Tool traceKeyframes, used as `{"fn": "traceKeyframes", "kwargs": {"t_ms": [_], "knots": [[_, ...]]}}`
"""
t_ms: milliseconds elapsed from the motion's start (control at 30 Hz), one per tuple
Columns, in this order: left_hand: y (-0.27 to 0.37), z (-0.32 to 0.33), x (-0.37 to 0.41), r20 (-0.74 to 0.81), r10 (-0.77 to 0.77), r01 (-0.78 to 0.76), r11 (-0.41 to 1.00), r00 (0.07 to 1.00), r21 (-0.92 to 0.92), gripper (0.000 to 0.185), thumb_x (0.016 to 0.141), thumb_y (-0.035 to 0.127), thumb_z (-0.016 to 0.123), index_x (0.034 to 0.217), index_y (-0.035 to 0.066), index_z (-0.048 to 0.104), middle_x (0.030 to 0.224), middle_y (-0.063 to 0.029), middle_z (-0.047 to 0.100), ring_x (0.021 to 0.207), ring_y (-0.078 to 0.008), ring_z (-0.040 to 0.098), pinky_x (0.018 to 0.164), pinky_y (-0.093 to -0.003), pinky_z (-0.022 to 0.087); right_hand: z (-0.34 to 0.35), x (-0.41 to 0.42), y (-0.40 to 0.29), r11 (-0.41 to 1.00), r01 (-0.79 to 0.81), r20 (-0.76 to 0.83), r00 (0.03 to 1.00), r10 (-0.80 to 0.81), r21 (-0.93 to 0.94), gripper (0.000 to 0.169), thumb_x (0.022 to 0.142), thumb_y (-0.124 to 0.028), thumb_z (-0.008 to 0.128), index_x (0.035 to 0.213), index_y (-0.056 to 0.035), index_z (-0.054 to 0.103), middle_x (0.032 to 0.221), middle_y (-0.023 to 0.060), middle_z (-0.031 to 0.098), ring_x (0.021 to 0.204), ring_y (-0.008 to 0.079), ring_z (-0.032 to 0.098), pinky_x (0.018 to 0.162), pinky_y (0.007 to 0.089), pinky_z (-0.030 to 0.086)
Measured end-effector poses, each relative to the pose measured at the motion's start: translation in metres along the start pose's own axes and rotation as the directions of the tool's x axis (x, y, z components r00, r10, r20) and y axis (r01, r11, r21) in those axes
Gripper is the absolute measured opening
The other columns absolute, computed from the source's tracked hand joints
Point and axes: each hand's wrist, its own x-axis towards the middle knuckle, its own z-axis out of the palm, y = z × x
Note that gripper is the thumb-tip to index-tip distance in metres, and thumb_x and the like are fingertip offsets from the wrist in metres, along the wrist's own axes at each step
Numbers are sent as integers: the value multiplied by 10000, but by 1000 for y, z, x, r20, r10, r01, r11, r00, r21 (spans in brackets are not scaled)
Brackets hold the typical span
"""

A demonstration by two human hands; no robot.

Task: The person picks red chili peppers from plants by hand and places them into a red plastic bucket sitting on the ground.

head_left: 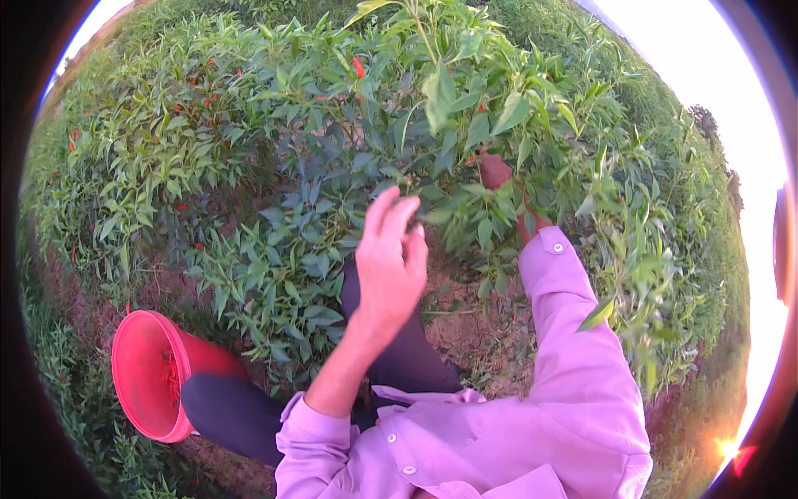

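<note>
My left hand (393, 262) is raised in front of a chili pepper plant (349, 162), its fingers bent and apart, and I see nothing held in it. Deeper among the leaves, my right hand (495, 171) reaches into the plant to the right. Foliage covers part of that hand, so its fingers and anything in them are hidden. A small bit of red (471, 160) shows beside it. Higher up hangs a ripe red chili pepper (358, 67) next to a green chili pepper (341, 60).
A red plastic bucket (153, 321) lies tipped at my left knee, its mouth facing left, with red chili peppers (171, 374) inside. More pepper plants with red fruit (212, 100) grow at left. Bare soil (480, 324) shows below the plants. A leafy stem (430, 37) hangs close to the camera.
</note>
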Motion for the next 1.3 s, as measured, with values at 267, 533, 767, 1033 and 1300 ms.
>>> {"fn": "traceKeyframes", "kwargs": {"t_ms": [267,533,767,1033,1300], "knots": [[25,51,8,82,70,-57,987,994,-151,465,764,-72,520,1221,-25,451,1262,-184,458,996,-248,580,707,-285,519,-15,11,14,989,43,-6,999,-44,-144,190,915,-236,483,844,-60,491,697,28,514,486,58,375,369,197,259],[11,125,73,67,181,-183,983,981,24,515,768,53,606,1225,-41,390,1097,-169,482,983,-257,494,780,-333,437,-25,-9,5,998,27,-25,999,-29,-59,188,912,-236,483,842,-62,493,689,28,515,487,62,383,378,205,272],[22,141,113,53,134,-141,974,990,175,632,744,172,676,1258,-18,360,1200,-211,411,1013,-336,486,870,-416,392,-27,-35,3,999,37,-4,999,-37,23,187,909,-237,484,841,-63,495,683,27,515,487,65,390,386,212,283],[0,139,143,-144,112,-88,982,983,168,340,803,243,630,996,-24,547,903,-167,559,877,-346,533,797,-416,419,-22,-54,-7,992,74,17,997,-76,107,185,906,-237,484,840,-65,497,675,26,516,488,69,398,395,221,296],[-1,117,145,6,-359,332,857,933,-395,302,913,225,484,1077,-28,502,734,-24,454,566,-97,471,361,-265,476,-41,-93,9,938,20,75,996,-49,345,183,903,-237,485,838,-66,500,667,25,516,489,73,406,404,229,309]]}}
